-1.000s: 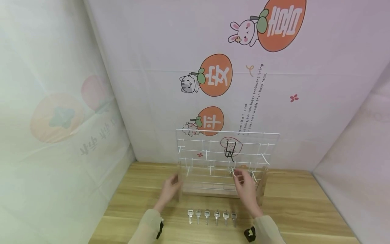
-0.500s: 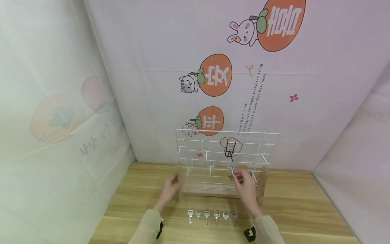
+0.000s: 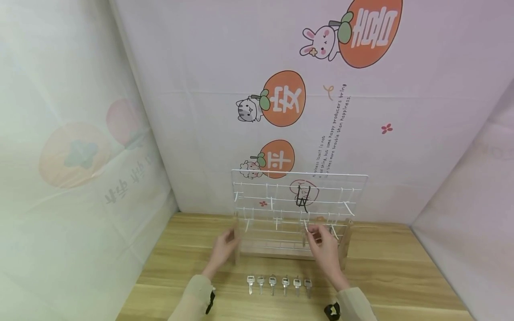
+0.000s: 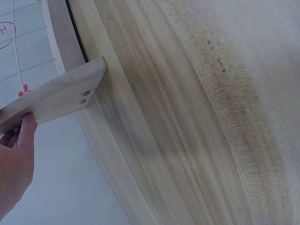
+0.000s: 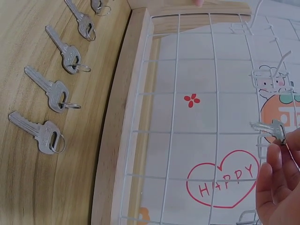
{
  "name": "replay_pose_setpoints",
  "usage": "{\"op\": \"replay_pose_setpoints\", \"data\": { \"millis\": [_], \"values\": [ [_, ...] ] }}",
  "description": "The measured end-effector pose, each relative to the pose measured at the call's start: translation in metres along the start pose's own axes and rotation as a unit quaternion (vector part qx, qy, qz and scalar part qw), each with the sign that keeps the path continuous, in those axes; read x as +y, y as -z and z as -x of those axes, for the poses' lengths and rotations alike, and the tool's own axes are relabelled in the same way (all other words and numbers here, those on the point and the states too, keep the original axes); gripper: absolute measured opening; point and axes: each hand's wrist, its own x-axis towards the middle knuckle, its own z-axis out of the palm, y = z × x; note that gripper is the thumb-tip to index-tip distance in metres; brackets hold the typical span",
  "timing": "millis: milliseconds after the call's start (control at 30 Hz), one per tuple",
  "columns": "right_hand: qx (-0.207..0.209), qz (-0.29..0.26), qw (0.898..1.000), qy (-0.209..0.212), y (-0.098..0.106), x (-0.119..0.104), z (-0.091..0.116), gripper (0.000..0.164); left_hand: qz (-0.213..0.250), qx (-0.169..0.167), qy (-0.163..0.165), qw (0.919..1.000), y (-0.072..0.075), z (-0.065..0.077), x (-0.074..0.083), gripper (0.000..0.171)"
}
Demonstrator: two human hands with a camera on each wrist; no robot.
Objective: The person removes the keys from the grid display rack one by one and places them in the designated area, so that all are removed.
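In the head view, a white wire grid rack (image 3: pixel 257 203) with white hooks stands in a wooden frame. My left hand (image 3: pixel 222 249) holds the frame's left side post; the left wrist view shows the thumb on that wooden post (image 4: pixel 61 96), the other fingers partly hidden behind it. At a lower hook (image 3: pixel 306 225), right of the middle, my right hand (image 3: pixel 326 249) pinches a metal key (image 5: pixel 271 128) near its bow and ring. The key points down the rack. Whether its ring is round the hook is hidden by the fingers.
Several keys with rings lie in a row on the wooden table (image 3: pixel 192 232) before the rack, one being the leftmost key (image 3: pixel 250 284). A black hook piece (image 3: pixel 303 196) hangs higher on the grid. A printed cloth (image 3: pixel 209 133) forms the walls behind and beside.
The key at the lower hook has turned to point downward. My right hand has shifted slightly down and right. My left hand stays at the post.
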Motion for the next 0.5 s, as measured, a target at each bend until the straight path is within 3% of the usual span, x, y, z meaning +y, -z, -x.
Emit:
{"op": "replay_pose_setpoints", "data": {
  "millis": [500],
  "values": [
    [-0.001,0.005,1.000,0.026,0.0074,-0.0097,0.0038,0.013,0.001,0.005,0.000,1.0000,-0.0009,-0.0008,-0.0025,0.052]
  ]
}}
